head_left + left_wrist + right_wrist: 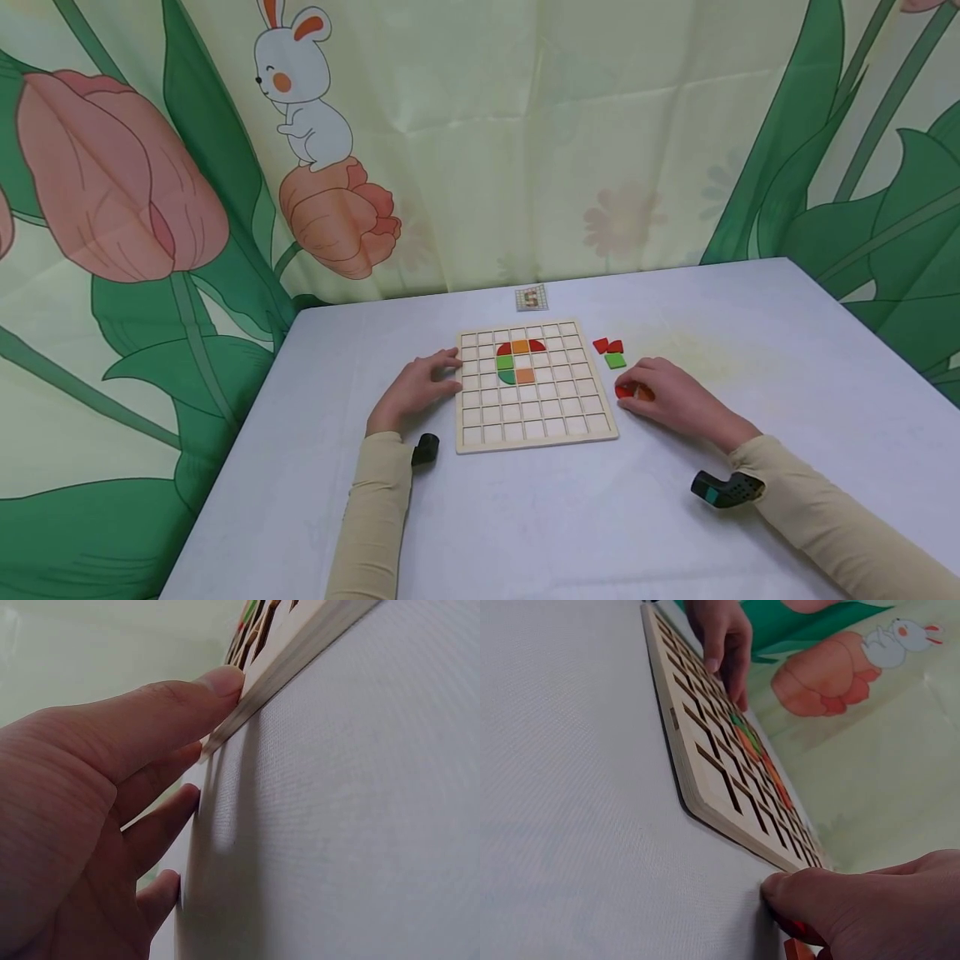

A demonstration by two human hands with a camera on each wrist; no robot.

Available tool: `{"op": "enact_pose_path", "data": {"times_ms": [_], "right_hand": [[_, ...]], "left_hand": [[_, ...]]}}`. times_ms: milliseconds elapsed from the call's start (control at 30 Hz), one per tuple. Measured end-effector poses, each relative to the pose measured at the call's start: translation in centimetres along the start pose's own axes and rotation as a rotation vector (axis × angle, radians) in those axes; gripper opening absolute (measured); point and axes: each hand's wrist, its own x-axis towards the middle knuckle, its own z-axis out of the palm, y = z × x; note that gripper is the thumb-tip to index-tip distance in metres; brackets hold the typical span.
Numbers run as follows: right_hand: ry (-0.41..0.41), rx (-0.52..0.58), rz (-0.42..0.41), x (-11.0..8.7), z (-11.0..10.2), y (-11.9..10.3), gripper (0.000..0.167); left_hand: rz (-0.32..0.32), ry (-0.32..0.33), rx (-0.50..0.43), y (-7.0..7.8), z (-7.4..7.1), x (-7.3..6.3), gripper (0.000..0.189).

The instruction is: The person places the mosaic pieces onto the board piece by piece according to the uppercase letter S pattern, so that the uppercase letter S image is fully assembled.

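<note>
A wooden grid board [536, 445] lies on the table. Several coloured tiles sit in its upper cells: a green tile [505, 362], an orange tile [525, 376], and red and dark green rounded ones. At the board's left edge my left hand [412, 387] touches the frame with its thumb and fingertips, fingers fairly straight. Just off the right edge, my right hand [671, 396] pinches a red tile [800, 927] low at the tabletop. Beside that lies another orange tile [798, 949], partly covered by the fingers.
Two loose red tiles [601, 345] and a loose green tile [615, 360] lie right of the board, beyond my right hand. A small patterned card [531, 297] is behind the board. A printed curtain [480, 167] hangs along the table's far edge.
</note>
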Motion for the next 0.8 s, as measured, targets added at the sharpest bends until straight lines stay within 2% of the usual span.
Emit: {"op": "enact_pose_path", "data": {"times_ms": [200,533,800], "right_hand": [[-0.004,0.009,-0.014,0.34,-0.01,0.01,0.025],[-0.019,0.062,0.011,0.79,-0.02,-0.15,0.026],[0.026,0.068,0.021,1.05,0.27,-0.03,0.027]], "left_hand": [[-0.005,0.002,-0.009,0.04,-0.02,-0.04,0.041],[0.003,0.005,-0.012,0.09,-0.14,-0.24,0.041],[-0.007,0.004,-0.005,0.10,-0.06,-0.13,0.042]]}}
